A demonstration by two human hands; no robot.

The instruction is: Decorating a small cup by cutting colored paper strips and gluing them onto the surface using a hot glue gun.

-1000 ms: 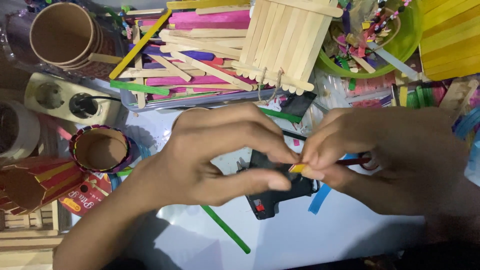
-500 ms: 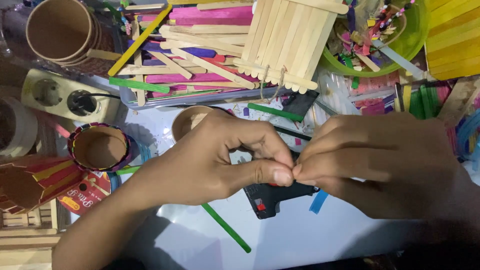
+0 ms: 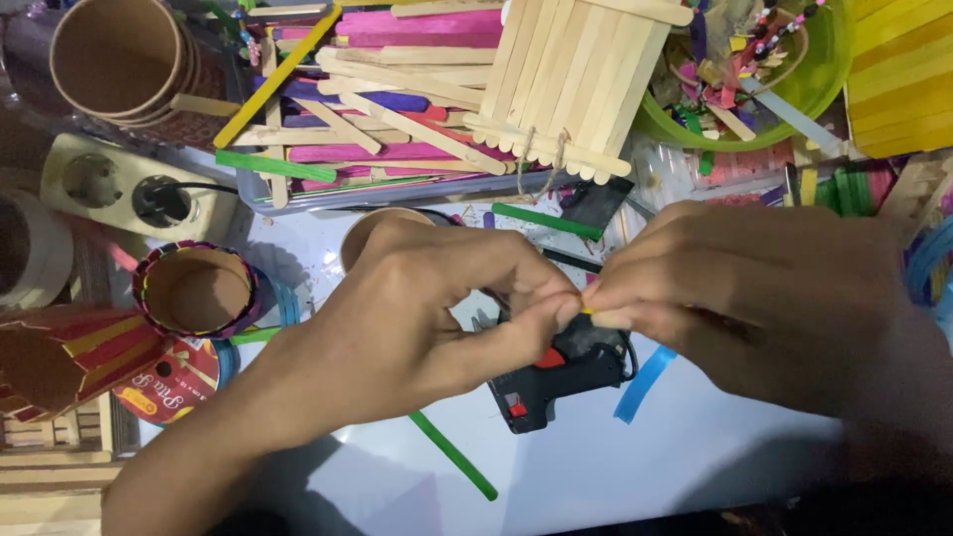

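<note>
My left hand [image 3: 417, 318] and my right hand [image 3: 764, 298] meet fingertip to fingertip above the white table. Both pinch one small yellow-orange piece [image 3: 588, 312], of which only a sliver shows between the fingers. Directly below the fingertips lies a black glue gun [image 3: 556, 382] with a red trigger. A green craft stick [image 3: 452, 455] lies on the table below my left hand, and a blue strip [image 3: 643, 385] pokes out under my right hand.
A clear tray [image 3: 397, 189] holds several coloured and plain craft sticks at the back, with a stick-built panel [image 3: 576, 79] leaning over it. Paper cups [image 3: 119, 60], a stick-wrapped cup [image 3: 197, 290], a power strip [image 3: 129, 189] and a green bowl [image 3: 824, 89] stand around.
My hands have closed in on each other; the yellow-orange piece, more visible a second ago, is now nearly hidden between the fingertips. The view shifted slightly.
</note>
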